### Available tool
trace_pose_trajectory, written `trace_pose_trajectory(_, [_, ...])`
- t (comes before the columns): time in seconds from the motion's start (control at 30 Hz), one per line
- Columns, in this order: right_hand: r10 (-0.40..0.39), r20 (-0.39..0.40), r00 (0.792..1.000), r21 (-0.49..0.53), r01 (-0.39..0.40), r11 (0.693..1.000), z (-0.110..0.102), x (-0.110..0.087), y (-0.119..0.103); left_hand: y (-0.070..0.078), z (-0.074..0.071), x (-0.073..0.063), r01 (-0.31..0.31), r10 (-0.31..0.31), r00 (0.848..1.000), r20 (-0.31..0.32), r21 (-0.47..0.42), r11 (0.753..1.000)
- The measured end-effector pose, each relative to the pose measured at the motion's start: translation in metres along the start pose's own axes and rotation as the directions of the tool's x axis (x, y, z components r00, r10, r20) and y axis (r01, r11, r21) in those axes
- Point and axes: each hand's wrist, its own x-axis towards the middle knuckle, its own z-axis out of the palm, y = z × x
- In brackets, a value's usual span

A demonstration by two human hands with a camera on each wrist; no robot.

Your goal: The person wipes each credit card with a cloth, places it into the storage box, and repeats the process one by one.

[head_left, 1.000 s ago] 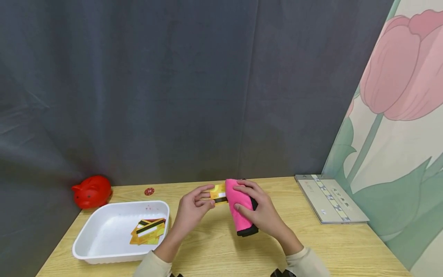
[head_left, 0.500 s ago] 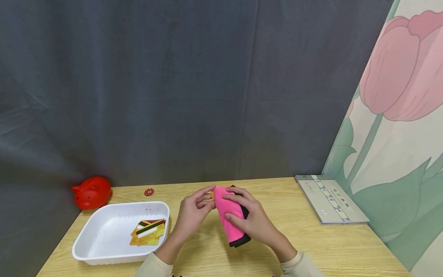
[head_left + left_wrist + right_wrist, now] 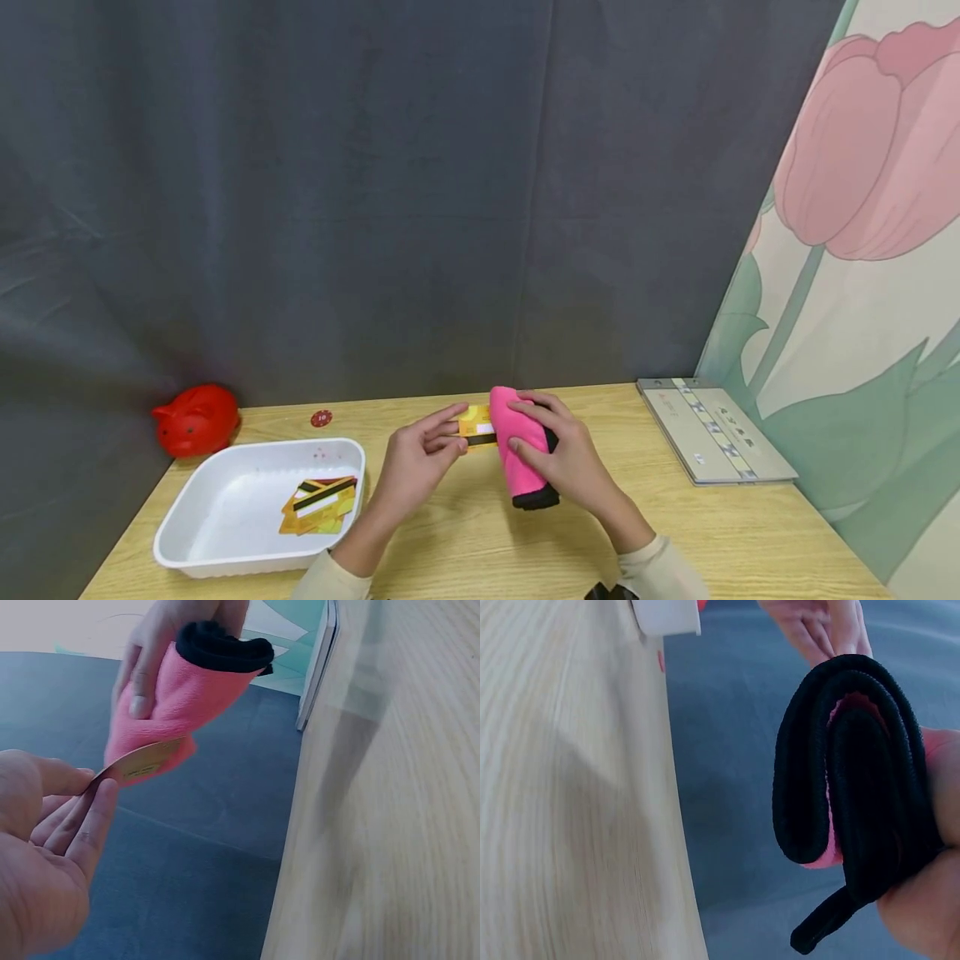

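Observation:
Between thumb and fingertips, my left hand (image 3: pixel 417 460) pinches the end of a yellow bank card (image 3: pixel 477 423) with a black stripe. A folded pink towel (image 3: pixel 517 446) with black trim is in the grip of my right hand (image 3: pixel 566 450), above the table. The card's other end goes behind the towel's left edge in the head view. From the left wrist, the card (image 3: pixel 150 759) looks bowed against the pink cloth (image 3: pixel 196 697). The right wrist view shows the towel's layered black edge (image 3: pixel 855 772) with a small loop; most of the card is hidden there.
A white plastic tray (image 3: pixel 187 546) at left holds several yellow cards (image 3: pixel 318 505). Behind it are a red piggy bank (image 3: pixel 197 421) and a red chip (image 3: pixel 321 418). A grey calendar (image 3: pixel 716 432) lies at the table's right, near the curtain (image 3: pixel 420 208).
My right hand slid the towel left over the card, almost covering it, then drew it back right, baring the card's striped part again. The left hand stayed nearly still.

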Motion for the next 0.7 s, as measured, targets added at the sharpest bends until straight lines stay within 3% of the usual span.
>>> trace_pose_trajectory(0.4, [0.084,-0.099,0.992,-0.003,-0.085,0.996,-0.031,0.001,0.024,0.001,-0.01,0.005,-0.014,0.014,0.999,-0.031,0.012,1.0])
trace_pose_trajectory(0.53, [0.092,-0.108,0.99,0.006,-0.092,0.996,-0.035,0.002,0.024,0.003,-0.023,0.008,-0.021,0.023,0.998,-0.053,0.033,0.999])
trace_pose_trajectory(0.7, [0.106,-0.093,0.99,0.033,-0.104,0.994,-0.036,0.003,0.023,0.007,-0.05,0.006,-0.021,0.028,0.995,-0.094,0.082,0.996])
